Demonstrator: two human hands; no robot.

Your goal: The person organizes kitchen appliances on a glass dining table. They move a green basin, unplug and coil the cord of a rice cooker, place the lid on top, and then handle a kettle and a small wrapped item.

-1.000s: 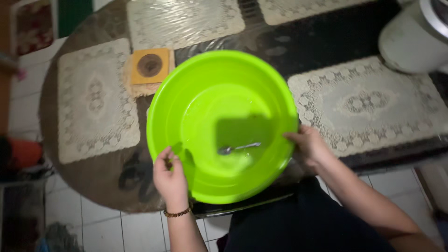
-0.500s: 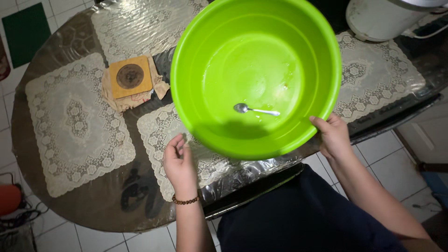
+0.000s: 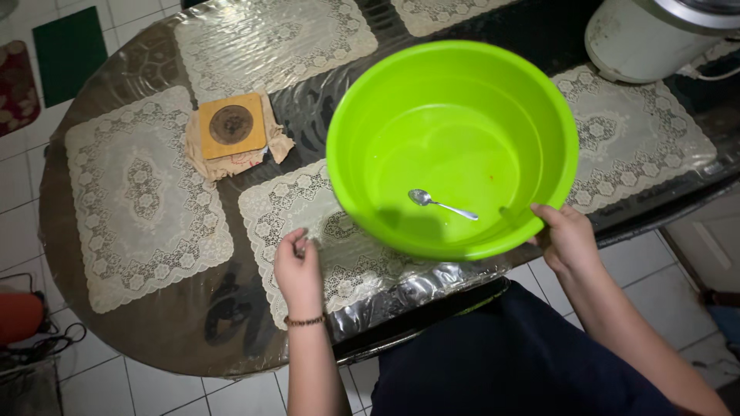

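Note:
A large bright green plastic basin (image 3: 455, 92) is held over the round table, tilted slightly. A small metal spoon (image 3: 441, 203) lies inside it near the near wall. My right hand (image 3: 568, 235) grips the basin's near right rim. My left hand (image 3: 297, 270), with a beaded bracelet at the wrist, hovers over a lace placemat (image 3: 308, 208) to the left of the basin, fingers loosely curled and holding nothing.
The round dark table (image 3: 169, 331) carries several lace placemats under clear plastic. A square yellow-brown coaster (image 3: 231, 125) lies on crumpled paper at left. A white rice cooker (image 3: 647, 38) stands at the back right. Tiled floor and rugs surround the table.
My left hand let go of the basin's rim and now hangs free. The basin moved right and away, held by my right hand alone; the spoon slid inside it.

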